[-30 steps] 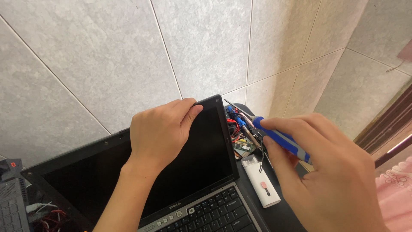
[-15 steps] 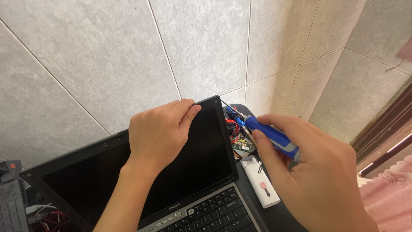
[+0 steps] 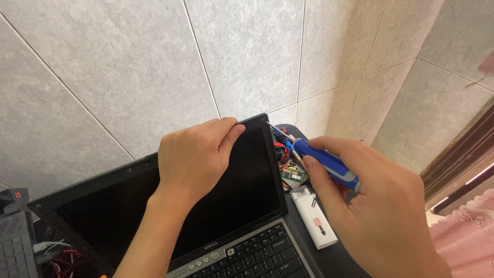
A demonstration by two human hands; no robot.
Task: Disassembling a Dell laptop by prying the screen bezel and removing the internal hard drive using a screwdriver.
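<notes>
**Screwdriver tip at the laptop's top corner**

The left hand (image 3: 198, 159) is clamped over the top edge of the laptop (image 3: 242, 206) lid, fingers curled over the bezel and thumb on the screen side, holding the lid open and upright. The right hand (image 3: 378, 206) is closed around a blue-handled screwdriver (image 3: 324, 162), whose thin shaft points up and left so that the tip sits at the lid's upper right corner, just beyond the left fingertips. I cannot tell whether the tip is seated in a screw or only touching the bezel.

Below the right hand, a small white case (image 3: 314, 216) lies on the dark surface (image 3: 329, 257) beside the keyboard. Past the screwdriver shaft sits a tangle of red wires and a green circuit board (image 3: 293, 175).

To do this well, I would judge that the left hand should keep the lid from rocking, with the shaft held square to the screw head and pressed in firmly before any turn, so the tip does not slip across the screen.

Against a second ago, the right hand has come in closer to the corner and the tip now reaches it; the left hand has kept its grip in the same place.
</notes>
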